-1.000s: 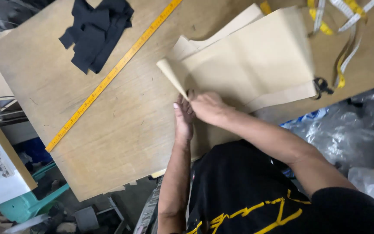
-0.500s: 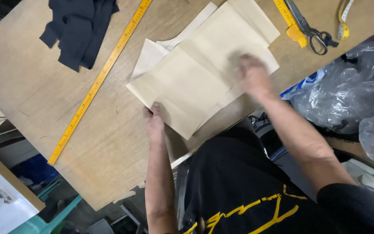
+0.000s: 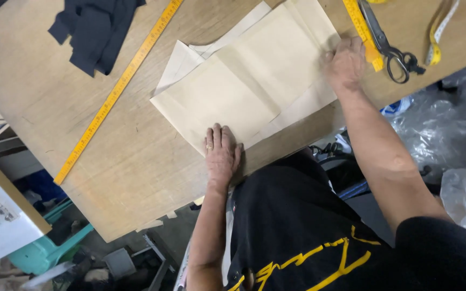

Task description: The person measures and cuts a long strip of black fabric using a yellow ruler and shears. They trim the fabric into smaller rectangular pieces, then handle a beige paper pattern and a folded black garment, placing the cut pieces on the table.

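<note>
Hands flat on cream paper sheets [image 3: 244, 86] spread on my wooden table [image 3: 136, 156]: my left hand [image 3: 221, 153] presses the near corner, fingers open; my right hand [image 3: 345, 63] lies palm-down at the right edge, beside black scissors [image 3: 389, 46]. Farther off lie a yellow ruler [image 3: 117, 91] and dark cloth [image 3: 95, 27].

Paper sheets [image 3: 244, 81] lie on table [image 3: 136, 161], between ruler [image 3: 117, 91] and scissors [image 3: 389, 48].
</note>
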